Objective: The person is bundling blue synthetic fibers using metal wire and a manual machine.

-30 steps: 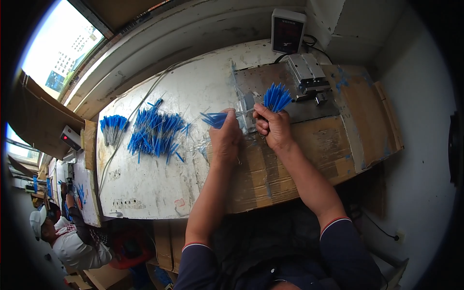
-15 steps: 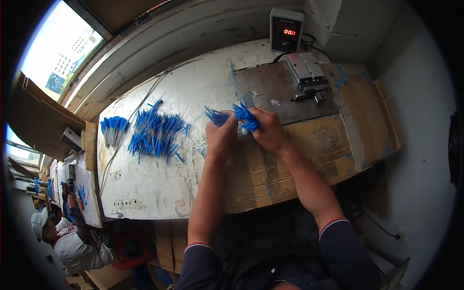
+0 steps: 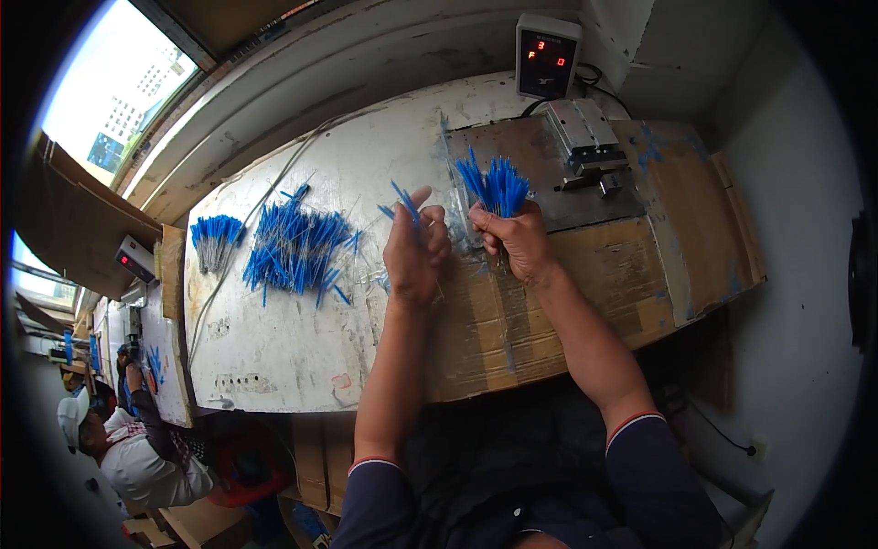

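Blue-tipped wires point(image 3: 294, 249): two piles point(image 3: 217, 242), one bundle point(image 3: 501, 188) in right hand point(image 3: 521, 242)

blue-tipped pieces point(image 3: 505, 188): smooth, plastic-looking above, wiry metallic below | table point(image 3: 293, 361): scuffed, stained, low sheen | plate point(image 3: 512, 142): dull smudged metal | machine block point(image 3: 583, 125): smooth satin metal | cardboard point(image 3: 585, 288): matt, creased | display box point(image 3: 545, 78): glossy plastic front

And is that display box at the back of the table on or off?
On: the display box shows glowing red characters on its dark front.
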`<state>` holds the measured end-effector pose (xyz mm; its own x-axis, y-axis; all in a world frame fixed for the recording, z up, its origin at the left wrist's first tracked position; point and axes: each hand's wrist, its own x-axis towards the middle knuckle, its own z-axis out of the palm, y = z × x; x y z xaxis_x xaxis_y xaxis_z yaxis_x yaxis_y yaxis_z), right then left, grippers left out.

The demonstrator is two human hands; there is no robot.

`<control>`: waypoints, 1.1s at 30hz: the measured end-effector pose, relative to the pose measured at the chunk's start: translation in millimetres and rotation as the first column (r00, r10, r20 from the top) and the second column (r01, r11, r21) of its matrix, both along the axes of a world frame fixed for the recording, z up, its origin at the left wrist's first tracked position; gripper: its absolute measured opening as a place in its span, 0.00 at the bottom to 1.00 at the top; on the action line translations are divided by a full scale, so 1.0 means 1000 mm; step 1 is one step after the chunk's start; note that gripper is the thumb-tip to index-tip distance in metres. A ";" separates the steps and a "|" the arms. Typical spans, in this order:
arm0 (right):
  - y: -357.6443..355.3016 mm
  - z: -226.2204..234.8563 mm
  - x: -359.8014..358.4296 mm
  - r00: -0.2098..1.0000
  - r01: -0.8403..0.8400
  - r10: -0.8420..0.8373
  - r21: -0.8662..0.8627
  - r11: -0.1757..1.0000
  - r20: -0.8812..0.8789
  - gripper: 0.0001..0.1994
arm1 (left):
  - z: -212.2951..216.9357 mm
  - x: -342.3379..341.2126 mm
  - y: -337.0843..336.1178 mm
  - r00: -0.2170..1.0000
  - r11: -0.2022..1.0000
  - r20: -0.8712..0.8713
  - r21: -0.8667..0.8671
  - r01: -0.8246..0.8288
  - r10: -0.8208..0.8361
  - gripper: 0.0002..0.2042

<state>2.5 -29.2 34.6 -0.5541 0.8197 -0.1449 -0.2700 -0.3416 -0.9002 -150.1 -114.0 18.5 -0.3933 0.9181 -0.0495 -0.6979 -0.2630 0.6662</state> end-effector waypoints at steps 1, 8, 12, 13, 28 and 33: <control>-0.002 0.001 -0.002 1.000 -0.005 0.005 0.010 1.000 -0.021 0.06 | 0.001 0.000 0.000 1.000 1.000 -0.001 0.009 0.016 -0.016 0.28; -0.013 0.005 -0.005 0.996 -0.062 0.072 0.177 0.982 -0.052 0.08 | 0.021 0.025 0.003 0.990 0.982 -0.139 -0.189 0.009 -0.036 0.37; -0.018 0.006 -0.008 0.997 -0.078 0.077 0.157 0.984 0.014 0.07 | 0.006 0.030 0.002 0.976 0.977 -0.185 -0.199 0.073 -0.110 0.36; -0.018 0.006 -0.009 0.996 -0.091 0.090 0.151 0.984 0.011 0.08 | 0.003 0.029 0.002 0.977 0.977 -0.185 -0.199 0.072 -0.110 0.36; -0.015 0.005 -0.008 0.989 -0.137 0.109 0.314 0.939 0.105 0.11 | 0.003 0.041 0.009 0.948 0.960 -0.312 -0.242 -0.138 0.058 0.25; -0.011 -0.004 -0.009 0.995 -0.065 0.046 0.227 0.972 0.087 0.10 | 0.000 0.030 0.000 0.961 0.970 -0.233 -0.225 0.096 -0.150 0.24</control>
<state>-6.7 -40.4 30.4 -0.5939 0.8045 -0.0030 -0.1798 -0.1364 -0.9742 -119.7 -114.1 18.4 -0.3022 0.9395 -0.1614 -0.5231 -0.0219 0.8520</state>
